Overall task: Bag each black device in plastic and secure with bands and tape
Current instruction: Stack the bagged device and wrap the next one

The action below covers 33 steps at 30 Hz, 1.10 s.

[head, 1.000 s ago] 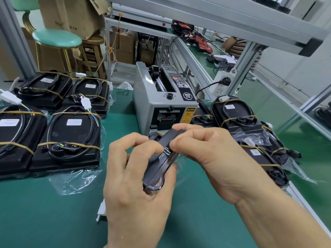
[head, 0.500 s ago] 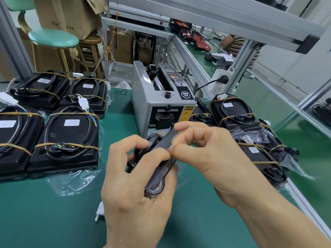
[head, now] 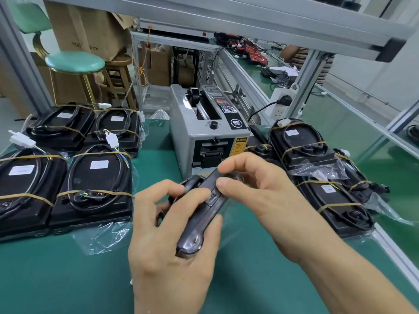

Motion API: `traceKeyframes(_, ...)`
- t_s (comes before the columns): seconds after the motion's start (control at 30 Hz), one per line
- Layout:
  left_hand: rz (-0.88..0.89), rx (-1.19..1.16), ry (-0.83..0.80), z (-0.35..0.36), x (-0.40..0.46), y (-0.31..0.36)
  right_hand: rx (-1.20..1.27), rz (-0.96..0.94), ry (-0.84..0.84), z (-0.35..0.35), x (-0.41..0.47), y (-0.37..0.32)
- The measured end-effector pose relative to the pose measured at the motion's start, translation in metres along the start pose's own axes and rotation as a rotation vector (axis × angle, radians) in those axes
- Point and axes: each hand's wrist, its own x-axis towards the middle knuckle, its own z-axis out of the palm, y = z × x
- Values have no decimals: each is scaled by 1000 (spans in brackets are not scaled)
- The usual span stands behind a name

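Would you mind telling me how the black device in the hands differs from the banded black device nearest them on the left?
The black device in the hands is held on edge off the mat; the banded black device on the left lies flat. The flat one shows two tan bands and a white label; none show on the held one. Both are black and sit in clear plastic.

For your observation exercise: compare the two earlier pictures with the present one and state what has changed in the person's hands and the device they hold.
Little changed. The left hand keeps gripping the bagged black device on edge. The right hand still pinches its top edge, but its fingers have spread slightly. The banded devices and tape dispenser on the green table stayed put.
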Motion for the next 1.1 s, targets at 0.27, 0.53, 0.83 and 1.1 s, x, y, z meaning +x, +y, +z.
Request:
traceKeyframes(0.27, 147, 485, -124, -13, 18, 8, 21, -42, 33, 18, 0, 9)
traceKeyframes(0.53, -16, 56, -149, -63, 14, -23, 3, 14, -445, 23, 5, 58)
traceKeyframes(0.83, -404, -301, -117, -83, 13, -51, -636, -445, -198, 10, 20, 41)
traceKeyframes(1.1, -328, -70, -202, -54, 1, -62, -798, -363, -268, 5, 24, 37)
